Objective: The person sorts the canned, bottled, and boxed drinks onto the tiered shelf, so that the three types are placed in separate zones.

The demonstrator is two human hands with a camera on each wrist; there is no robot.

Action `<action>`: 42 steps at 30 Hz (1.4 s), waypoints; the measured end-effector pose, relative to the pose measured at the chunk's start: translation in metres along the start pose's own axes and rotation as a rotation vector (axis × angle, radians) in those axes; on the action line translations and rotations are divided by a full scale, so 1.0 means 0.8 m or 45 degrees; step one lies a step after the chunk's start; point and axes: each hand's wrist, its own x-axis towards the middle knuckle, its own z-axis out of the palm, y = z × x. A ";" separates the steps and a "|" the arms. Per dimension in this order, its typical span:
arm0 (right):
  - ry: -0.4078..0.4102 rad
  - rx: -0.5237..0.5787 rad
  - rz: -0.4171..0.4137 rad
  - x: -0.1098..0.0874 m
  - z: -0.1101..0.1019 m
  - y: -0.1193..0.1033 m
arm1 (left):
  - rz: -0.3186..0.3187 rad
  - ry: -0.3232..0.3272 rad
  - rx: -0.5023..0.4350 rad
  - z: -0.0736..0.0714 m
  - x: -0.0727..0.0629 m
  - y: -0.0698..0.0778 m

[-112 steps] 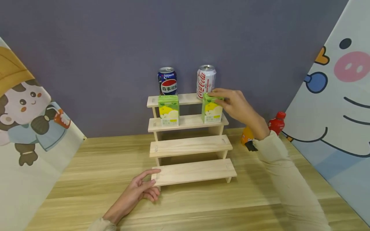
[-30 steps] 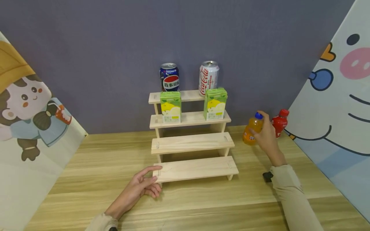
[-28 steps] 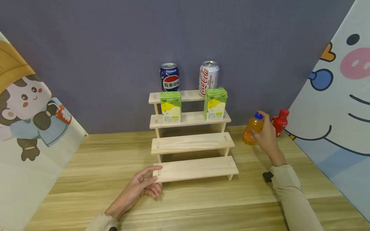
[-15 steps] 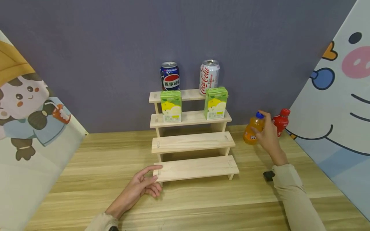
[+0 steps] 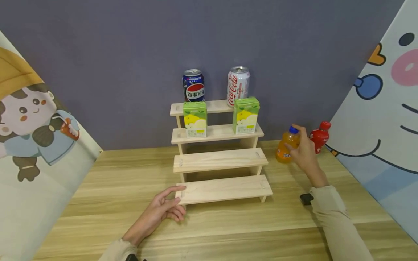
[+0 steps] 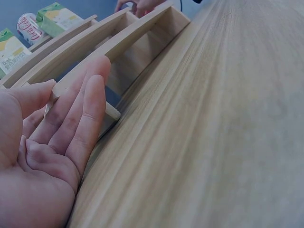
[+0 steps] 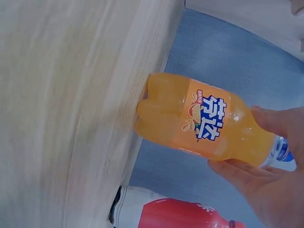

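Observation:
A four-step wooden display shelf (image 5: 223, 159) stands on the table. My left hand (image 5: 161, 209) pinches the left end of its lowest step; in the left wrist view the thumb (image 6: 40, 95) meets the board's corner. My right hand (image 5: 305, 152) grips an orange soda bottle (image 5: 286, 146) around its upper part, below the blue cap. The bottle stands upright, its base on the table in the right wrist view. On the second step from the top sit two green juice boxes, a left juice box (image 5: 195, 120) and a right juice box (image 5: 246, 116).
A Pepsi can (image 5: 194, 87) and a white Coca-Cola can (image 5: 238, 87) occupy the top step. Just right of the right hand stands a red bottle (image 5: 320, 137). A grey wall (image 5: 130, 72) rises behind, and printed panels flank both sides.
My right hand has let go of the right juice box and moved down and right onto the orange soda bottle. Over the last second it barely moves. The left hand stays on the lowest step.

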 end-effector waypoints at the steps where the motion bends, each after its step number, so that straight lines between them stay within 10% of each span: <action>1: 0.005 -0.010 -0.011 0.000 0.000 -0.001 | 0.009 -0.007 0.001 0.000 0.000 0.000; 42: 0.077 0.001 -0.303 0.012 -0.069 -0.130 | -0.038 0.022 0.012 0.001 -0.002 0.001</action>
